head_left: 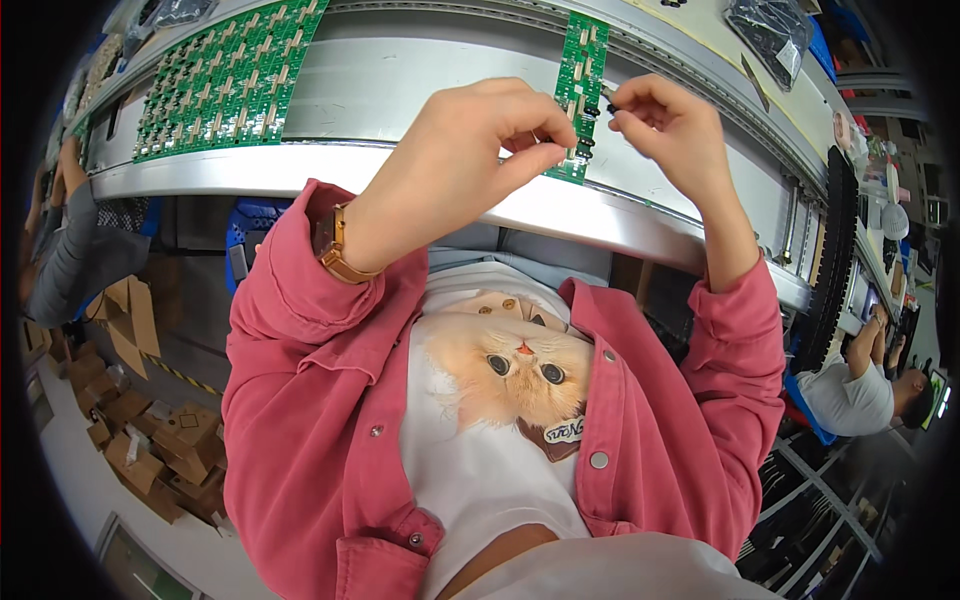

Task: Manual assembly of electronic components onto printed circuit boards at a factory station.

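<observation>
A narrow green circuit board lies crosswise on the metal rails in front of me, carrying small pale parts and several black parts along its right side. My left hand is at the board's left edge, thumb and forefinger bent together in a pinch; whatever is between the tips is too small to make out. On the other side, my right hand pinches a small black component with thumb and forefinger, just beside the board's right edge. A large panel of joined green circuit boards rests on the rails to the left.
The silver front rail runs between my body and the boards. Dark bagged parts and tweezers lie beyond the rails at right. Cardboard boxes are piled on the floor at left. Other people sit at both sides.
</observation>
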Demonstrator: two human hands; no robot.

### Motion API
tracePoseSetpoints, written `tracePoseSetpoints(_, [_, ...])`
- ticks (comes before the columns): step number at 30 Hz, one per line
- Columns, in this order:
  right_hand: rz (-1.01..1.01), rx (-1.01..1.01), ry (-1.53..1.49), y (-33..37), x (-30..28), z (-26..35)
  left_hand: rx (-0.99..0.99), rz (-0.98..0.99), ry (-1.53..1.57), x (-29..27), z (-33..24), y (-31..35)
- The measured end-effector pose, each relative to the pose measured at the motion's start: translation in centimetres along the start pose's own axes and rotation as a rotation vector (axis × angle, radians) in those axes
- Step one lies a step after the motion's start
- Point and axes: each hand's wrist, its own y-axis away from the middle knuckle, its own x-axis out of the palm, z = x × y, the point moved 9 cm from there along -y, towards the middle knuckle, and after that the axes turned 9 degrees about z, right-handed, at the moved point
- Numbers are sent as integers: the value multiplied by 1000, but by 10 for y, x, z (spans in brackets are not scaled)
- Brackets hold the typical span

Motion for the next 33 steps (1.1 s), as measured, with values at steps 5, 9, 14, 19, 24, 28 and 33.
tracePoseSetpoints(5, [-43,-33,217,-29,11,-12,-21,-9,-5,-6,25,12])
tracePoseSetpoints(9, [37,-48,269,-41,24,-14,-106,24,34,-6,40,14])
tracePoseSetpoints(14, [56,-59,282,-44,23,-14,-127,34,75,-5,43,8])
tracePoseSetpoints(19, [56,-58,274,-47,21,-13,-117,42,55,-6,42,5])
tracePoseSetpoints(24, [59,-50,303,-50,24,-11,-111,57,42,-7,46,5])
tracePoseSetpoints(28, [88,-33,354,-55,30,-10,-97,64,26,-8,50,7])
tracePoseSetpoints(33, [123,-19,420,-59,33,-8,-72,68,-1,-10,50,7])
